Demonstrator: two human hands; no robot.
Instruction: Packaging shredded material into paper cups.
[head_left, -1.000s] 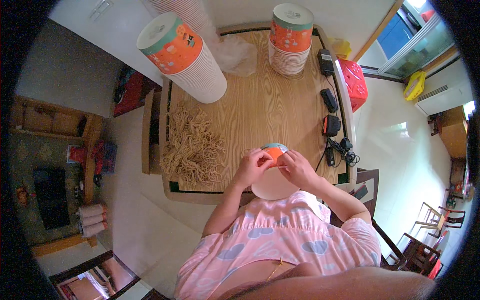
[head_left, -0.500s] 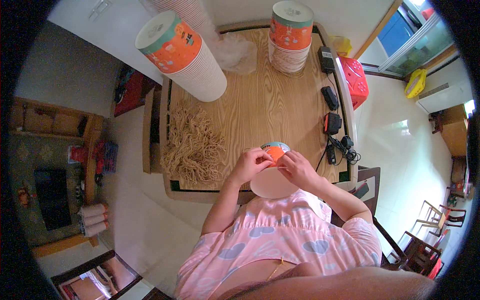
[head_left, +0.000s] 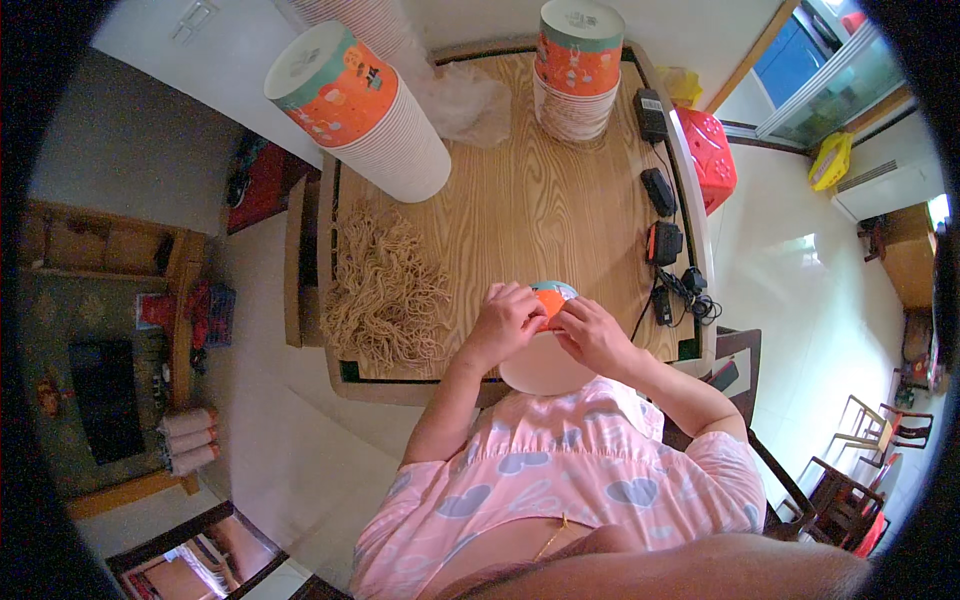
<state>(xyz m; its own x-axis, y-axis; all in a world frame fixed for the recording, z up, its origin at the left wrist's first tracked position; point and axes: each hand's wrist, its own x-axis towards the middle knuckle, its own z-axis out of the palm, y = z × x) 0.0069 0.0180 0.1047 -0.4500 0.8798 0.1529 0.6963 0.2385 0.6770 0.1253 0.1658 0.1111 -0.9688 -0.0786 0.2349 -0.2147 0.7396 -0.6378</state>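
A paper cup (head_left: 545, 366), white with an orange and teal printed band, lies tilted at the front edge of the table, against my front. My left hand (head_left: 504, 325) is closed at its left side, fingers bent and pinching near the orange band. From the right, my right hand (head_left: 592, 335) pinches close by, its fingertips almost meeting the left ones. Whether something thin lies between the fingertips is too small to tell. Left of my hands, a heap of tan twine strands (head_left: 385, 290) spreads over the wooden table (head_left: 540, 210).
A tall leaning stack of paper cups (head_left: 385, 140) and a shorter stack (head_left: 577, 75) stand at the back, with crumpled clear plastic (head_left: 470, 105) between. Black adapters (head_left: 651, 115), a battery pack (head_left: 664, 243) and cables (head_left: 700, 305) line the right edge. A red stool (head_left: 706, 160) stands beyond.
My left fingers have shifted slightly and curled further over the cup's band. My right fingers have moved a little down against it. The cup stays in about the same place.
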